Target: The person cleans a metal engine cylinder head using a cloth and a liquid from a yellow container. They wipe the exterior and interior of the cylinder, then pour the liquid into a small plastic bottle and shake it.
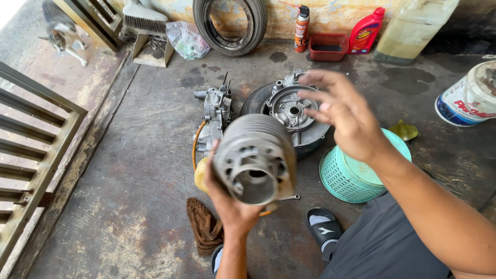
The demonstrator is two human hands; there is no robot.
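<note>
My left hand [230,206] grips a grey finned metal engine cylinder [256,157] from below, holding it up with its open bore facing me. Above and to the right of the cylinder, my right hand [343,116] hovers with fingers spread and nothing in it, not touching the cylinder. On the concrete floor behind the cylinder lies an engine casing [214,113] joined to a small wheel with a metal hub [292,108].
A turquoise plastic basket [346,178] lies beside my right knee. A brown rag [204,225], a spanner [289,197] and my black sandal [323,227] lie near. Tyre [230,26], spray can [302,20], red tray [328,47], red bottle [366,31], white bucket [467,95], cat [62,31], metal gate [31,160].
</note>
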